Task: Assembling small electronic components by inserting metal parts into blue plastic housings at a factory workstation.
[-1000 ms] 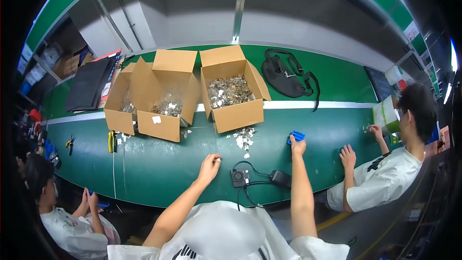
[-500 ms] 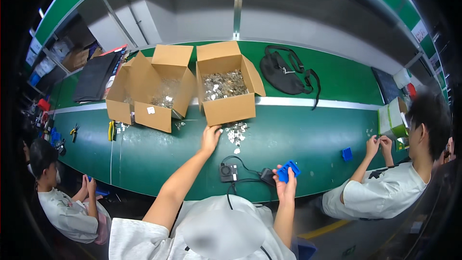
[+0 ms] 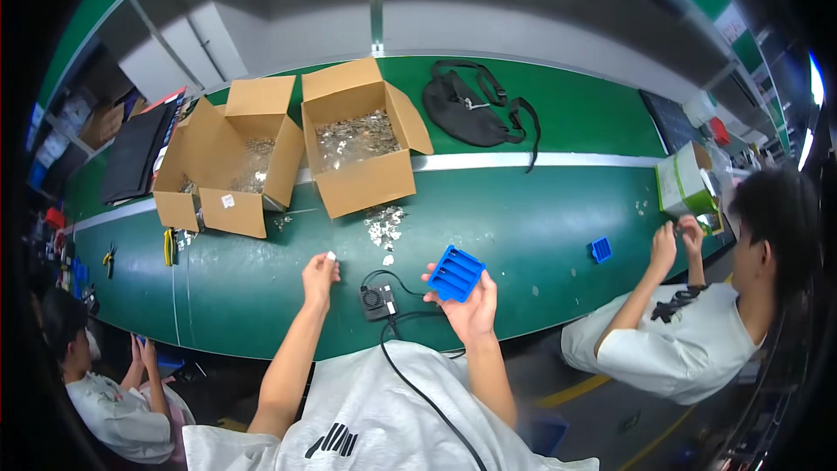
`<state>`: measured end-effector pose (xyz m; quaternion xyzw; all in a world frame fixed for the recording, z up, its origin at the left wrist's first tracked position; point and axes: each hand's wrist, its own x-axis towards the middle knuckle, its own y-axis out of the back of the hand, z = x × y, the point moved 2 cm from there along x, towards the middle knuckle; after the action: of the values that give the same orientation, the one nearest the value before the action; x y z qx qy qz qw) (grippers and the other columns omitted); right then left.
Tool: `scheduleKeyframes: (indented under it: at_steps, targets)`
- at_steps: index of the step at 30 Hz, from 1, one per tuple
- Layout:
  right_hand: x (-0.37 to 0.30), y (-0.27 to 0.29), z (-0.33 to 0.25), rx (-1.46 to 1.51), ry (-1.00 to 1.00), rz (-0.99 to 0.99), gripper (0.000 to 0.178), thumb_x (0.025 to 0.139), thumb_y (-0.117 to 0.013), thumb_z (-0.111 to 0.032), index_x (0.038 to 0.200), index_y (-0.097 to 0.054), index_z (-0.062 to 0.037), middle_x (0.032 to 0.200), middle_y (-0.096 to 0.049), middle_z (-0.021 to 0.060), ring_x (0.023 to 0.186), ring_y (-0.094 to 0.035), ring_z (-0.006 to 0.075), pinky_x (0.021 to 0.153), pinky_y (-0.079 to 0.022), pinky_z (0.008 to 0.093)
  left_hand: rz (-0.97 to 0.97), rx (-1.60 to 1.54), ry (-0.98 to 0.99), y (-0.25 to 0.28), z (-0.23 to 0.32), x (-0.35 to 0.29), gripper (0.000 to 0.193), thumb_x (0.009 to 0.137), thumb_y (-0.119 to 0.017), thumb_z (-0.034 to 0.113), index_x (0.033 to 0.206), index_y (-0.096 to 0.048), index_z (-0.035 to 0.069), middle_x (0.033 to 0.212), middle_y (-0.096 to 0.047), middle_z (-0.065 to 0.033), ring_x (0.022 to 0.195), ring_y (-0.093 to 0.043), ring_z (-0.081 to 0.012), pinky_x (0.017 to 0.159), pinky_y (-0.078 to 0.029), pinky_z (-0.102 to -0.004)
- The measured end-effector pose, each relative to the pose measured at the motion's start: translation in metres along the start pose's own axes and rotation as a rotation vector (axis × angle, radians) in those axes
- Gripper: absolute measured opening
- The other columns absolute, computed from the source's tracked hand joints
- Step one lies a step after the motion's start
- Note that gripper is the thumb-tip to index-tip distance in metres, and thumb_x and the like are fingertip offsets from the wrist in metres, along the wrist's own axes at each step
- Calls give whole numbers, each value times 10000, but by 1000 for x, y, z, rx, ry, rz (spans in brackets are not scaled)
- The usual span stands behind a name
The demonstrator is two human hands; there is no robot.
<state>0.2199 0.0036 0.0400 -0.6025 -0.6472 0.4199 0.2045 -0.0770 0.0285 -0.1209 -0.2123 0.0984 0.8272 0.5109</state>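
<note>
My left hand is raised over the green bench, fingers closed in a pinch on a small white piece. Resting in my right hand is a blue slotted holder, tilted so its parallel slots show; my fingers and thumb grip its edges. Between my hands, a small black boxy device with a round fan-like face sits on the bench with cables attached. Beyond it lies a loose pile of small white and silvery pieces, in front of an open cardboard box filled with similar bits.
A second open cardboard box stands to the left, with yellow-handled pliers near it. A black waist bag lies at the back. Another blue holder sits near a co-worker on the right; another person works at left.
My left hand has drawn back from the pile toward me with a small white piece. My right hand has raised the blue holder and turned its slots into view. The head view has shifted.
</note>
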Motion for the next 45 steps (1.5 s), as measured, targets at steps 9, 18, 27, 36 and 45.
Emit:
scheduleKeyframes:
  at_steps: [9, 18, 27, 36, 45]
  targets:
    - [1, 5, 21, -218, -23, 35, 422, 946, -490, -323, 1199, -439, 11, 1135, -573, 203, 897, -625, 279, 688, -505, 344, -268, -389, 138, -15, 36, -79, 288, 911, -559, 59, 1175, -532, -52, 1009, -579, -103, 855, -553, -148, 751, -489, -260]
    - [-16, 23, 32, -257, 7, 237, 344, 876, -655, -343, 989, -512, -52, 850, -552, 20, 706, -517, 93, 559, -395, 252, -402, -494, 235, -47, 60, -101, 254, 880, -593, 26, 1123, -539, -19, 983, -612, -111, 820, -584, -149, 758, -508, -263]
    - [-14, 25, 45, -500, -4, 232, 302, 949, -525, -364, 974, -522, -64, 798, -530, 2, 669, -484, 74, 557, -378, 239, -498, -227, 116, -67, 89, -137, 201, 878, -609, 36, 1069, -569, -10, 964, -642, -90, 817, -603, -128, 741, -508, -250]
    - [-19, 10, 50, -553, -95, 147, 282, 966, -454, -302, 1001, -546, -38, 795, -551, 14, 647, -505, 82, 536, -389, 234, -481, 148, -117, -67, 100, -146, 123, 878, -595, 34, 981, -631, -21, 935, -657, -77, 812, -607, -126, 715, -499, -249]
    - [-17, 13, 62, -625, -84, 121, 285, 974, -458, -292, 970, -553, -24, 734, -546, 8, 560, -502, 73, 484, -413, 222, -392, 671, -777, -72, 119, -146, 137, 792, -578, -24, 916, -630, 1, 933, -638, -112, 901, -572, -290, 798, -467, -358]
